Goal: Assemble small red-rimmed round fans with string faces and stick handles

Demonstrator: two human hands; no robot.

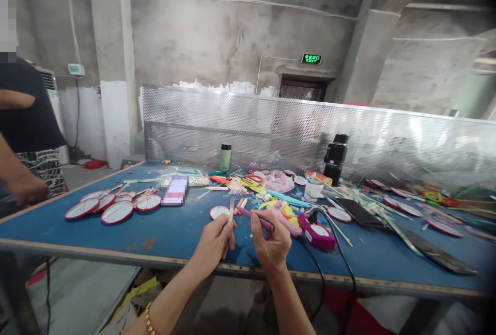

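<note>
1. Fingers of the left hand pinch a thin pale stick held upright; the right hand is curled shut around a purple pen-like tool, both just over the blue table near its front edge.
2. Hard to tell if the tool tip touches the stick, tbh.
3. Clutter behind is a blurry mess; the pink glue gun sits just right.
4. Red-rimmed discs lie far left, with open table between.
5. Another person's arm is cut off at the left.
</note>
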